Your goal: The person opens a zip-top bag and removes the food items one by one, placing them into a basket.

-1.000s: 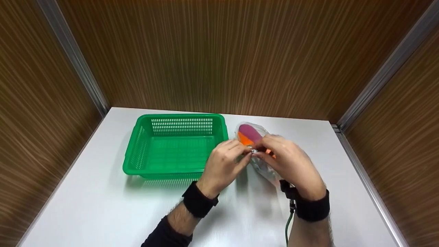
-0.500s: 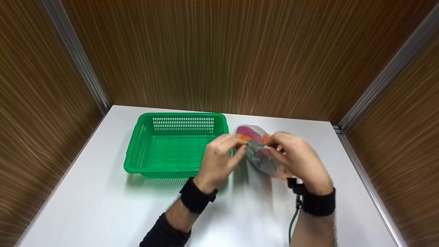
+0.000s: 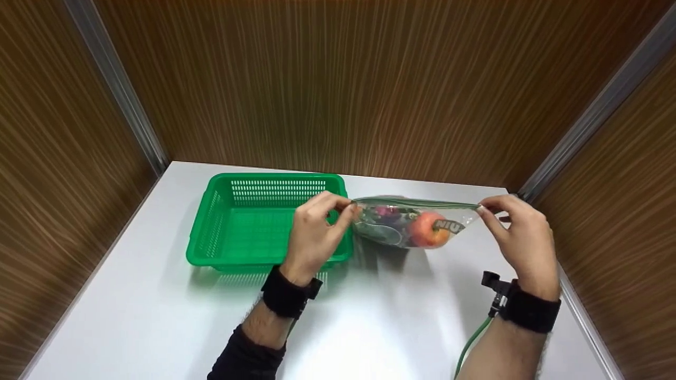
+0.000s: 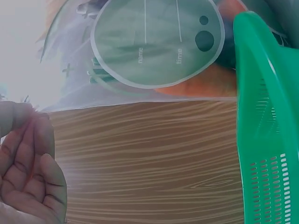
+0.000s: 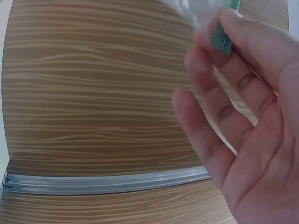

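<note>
The left grip (image 3: 317, 229) and the right grip (image 3: 528, 237) each pinch one end of the clear bag's (image 3: 383, 232) top edge; it is between them. Near the left grip stands the green basket (image 3: 229, 262).

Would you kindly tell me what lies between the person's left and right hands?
A clear zip bag with a round reddish item inside: the head view shows its green top edge stretched from the left hand to the right hand.

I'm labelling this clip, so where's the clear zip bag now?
In the head view, the clear bag is just right of the green basket, stretched between the left hand and right hand.
</note>
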`<state>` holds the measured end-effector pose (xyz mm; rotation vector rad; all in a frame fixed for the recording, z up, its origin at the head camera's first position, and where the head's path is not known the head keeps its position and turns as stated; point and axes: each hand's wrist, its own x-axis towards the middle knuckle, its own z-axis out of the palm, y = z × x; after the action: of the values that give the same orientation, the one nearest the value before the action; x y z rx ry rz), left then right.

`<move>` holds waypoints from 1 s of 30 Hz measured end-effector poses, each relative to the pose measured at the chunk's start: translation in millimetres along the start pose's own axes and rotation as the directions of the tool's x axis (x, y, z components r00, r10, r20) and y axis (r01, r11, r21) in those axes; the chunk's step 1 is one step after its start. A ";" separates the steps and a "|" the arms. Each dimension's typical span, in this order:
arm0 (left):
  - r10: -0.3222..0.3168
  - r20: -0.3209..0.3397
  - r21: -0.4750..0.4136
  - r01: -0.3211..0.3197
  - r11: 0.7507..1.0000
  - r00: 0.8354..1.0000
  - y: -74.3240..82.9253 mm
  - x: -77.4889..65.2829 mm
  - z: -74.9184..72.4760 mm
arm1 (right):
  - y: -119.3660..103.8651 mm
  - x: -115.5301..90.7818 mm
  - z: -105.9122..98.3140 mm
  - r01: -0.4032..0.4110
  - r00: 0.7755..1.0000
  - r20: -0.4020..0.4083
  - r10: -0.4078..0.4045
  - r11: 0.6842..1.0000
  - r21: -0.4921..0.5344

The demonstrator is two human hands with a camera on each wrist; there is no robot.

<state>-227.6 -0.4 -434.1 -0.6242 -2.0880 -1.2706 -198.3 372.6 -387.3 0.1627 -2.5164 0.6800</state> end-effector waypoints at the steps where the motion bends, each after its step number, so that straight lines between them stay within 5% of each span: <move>1: -0.001 -0.001 0.000 0.001 1.000 1.000 -0.5 0.0 -0.1 | -0.8 0.1 -0.7 -0.019 1.000 0.006 0.019 1.000 0.002; 10: 0.043 -0.015 0.020 -0.043 0.999 0.999 5.2 -3.1 0.4 | -32.2 0.6 3.2 0.011 0.991 0.136 -0.016 0.999 0.037; 17: 0.068 -0.007 0.047 -0.068 0.997 0.998 7.5 -3.6 1.1 | -68.0 2.4 19.1 0.091 0.924 0.364 -0.119 0.992 0.093; 26: 0.042 0.003 0.043 -0.042 0.998 0.999 8.1 -3.2 2.2 | -73.0 1.3 24.0 0.090 0.858 0.483 -0.175 0.977 0.195; 30: 0.039 0.012 0.051 -0.040 0.998 0.999 6.7 -2.5 1.6 | -74.2 0.4 23.9 0.094 0.860 0.473 -0.192 0.970 0.223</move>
<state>-221.8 3.8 -432.3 -0.6478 -2.0999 -1.1902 -191.5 296.4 -372.3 0.6666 -2.8706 0.9135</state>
